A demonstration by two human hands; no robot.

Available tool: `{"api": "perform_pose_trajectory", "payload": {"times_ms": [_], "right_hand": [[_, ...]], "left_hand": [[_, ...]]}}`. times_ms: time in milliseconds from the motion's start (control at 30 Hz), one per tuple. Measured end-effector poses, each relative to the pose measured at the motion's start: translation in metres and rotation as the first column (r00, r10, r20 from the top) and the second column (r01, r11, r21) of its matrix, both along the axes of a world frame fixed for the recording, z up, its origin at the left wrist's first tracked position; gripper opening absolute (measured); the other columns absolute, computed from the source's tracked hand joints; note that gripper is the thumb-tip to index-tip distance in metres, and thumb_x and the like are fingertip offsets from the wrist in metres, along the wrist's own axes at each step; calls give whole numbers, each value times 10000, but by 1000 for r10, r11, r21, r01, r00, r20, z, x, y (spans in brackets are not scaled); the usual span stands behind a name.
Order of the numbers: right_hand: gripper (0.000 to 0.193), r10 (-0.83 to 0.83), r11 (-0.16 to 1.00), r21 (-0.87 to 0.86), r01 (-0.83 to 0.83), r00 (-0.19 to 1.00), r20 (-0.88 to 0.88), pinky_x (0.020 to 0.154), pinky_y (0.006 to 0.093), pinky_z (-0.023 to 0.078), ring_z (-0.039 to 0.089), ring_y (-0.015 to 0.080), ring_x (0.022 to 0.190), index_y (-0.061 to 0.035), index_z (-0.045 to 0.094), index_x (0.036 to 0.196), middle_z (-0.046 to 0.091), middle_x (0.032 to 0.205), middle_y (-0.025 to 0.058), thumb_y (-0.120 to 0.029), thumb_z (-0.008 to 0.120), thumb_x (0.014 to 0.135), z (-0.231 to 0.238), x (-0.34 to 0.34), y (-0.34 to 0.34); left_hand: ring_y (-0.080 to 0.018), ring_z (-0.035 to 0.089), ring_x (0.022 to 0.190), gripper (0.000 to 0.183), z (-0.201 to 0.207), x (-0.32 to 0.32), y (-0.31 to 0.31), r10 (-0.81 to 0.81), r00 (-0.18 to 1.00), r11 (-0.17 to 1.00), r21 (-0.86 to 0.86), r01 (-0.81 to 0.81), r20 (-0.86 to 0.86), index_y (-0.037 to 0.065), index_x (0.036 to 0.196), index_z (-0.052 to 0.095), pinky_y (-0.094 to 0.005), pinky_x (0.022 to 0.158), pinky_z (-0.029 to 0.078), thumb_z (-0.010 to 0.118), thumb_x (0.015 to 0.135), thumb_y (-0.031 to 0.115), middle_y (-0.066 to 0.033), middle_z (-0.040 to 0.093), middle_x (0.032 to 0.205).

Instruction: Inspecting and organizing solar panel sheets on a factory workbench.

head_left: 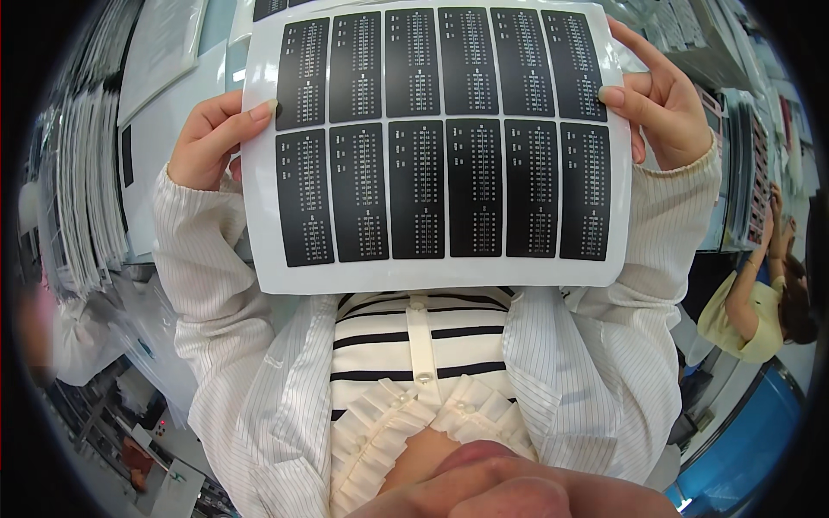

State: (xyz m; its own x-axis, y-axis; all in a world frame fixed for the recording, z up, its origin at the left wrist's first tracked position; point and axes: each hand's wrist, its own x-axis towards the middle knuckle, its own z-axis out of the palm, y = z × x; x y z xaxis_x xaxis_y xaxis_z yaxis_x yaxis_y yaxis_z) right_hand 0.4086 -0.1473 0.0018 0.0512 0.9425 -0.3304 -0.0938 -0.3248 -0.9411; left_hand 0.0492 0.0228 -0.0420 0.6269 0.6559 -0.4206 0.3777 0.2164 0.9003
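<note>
Between my hands is a white sheet (432, 274) bearing two rows of black rectangular labels, each with small white markings. My left hand (214, 136) grips its left edge, thumb on the front face and the other fingers mostly hidden behind. At the right edge my right hand (661, 112) pinches the sheet, its thumb on the front beside a black label. The sheet is held up in front of my chest, its lower edge bowing slightly.
Tall stacks of thin sheets (91, 181) stand at the left, by a white sheet (164, 164) on the table. More stacked material (749, 173) is at the right. Beyond it another person in a yellow top (751, 315) has their arms raised. Clear plastic bags (151, 337) hang lower left.
</note>
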Motion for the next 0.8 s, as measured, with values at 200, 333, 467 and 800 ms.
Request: {"api": "perform_pose_trajectory", "payload": {"times_ms": [200,333,467,800], "right_hand": [[662,62,991,106,-83,979,192,348,166,396,538,91,403,26,204,1344,640,747,135,-60,585,809,-11,2,1],[659,13,992,119,-40,974,225,349,168,400,540,96,404,35,211,1338,643,754,139,-50,586,804,-10,2,-1],[655,-22,992,128,-7,975,221,340,170,390,533,98,398,48,201,1336,640,740,136,-39,574,805,-12,-1,-1],[639,-24,997,71,19,997,68,352,189,416,572,131,432,48,246,1315,644,794,154,-48,604,794,-15,7,2]], "left_hand": [[-14,422,447,247,1,1,1,-17,1000,1000,-6,17,0,25,872,617,-166,374,256,568,814,260,12,577,637],[-19,426,456,243,4,3,0,-31,999,999,11,31,-8,31,874,618,-167,381,262,562,818,261,12,576,645],[-24,430,459,248,1,0,1,-37,999,999,-9,37,11,33,876,619,-167,386,273,563,815,266,12,576,644],[-26,450,459,258,-1,-1,6,-44,999,999,-25,44,9,38,850,623,-167,384,294,582,794,286,6,581,633]]}}
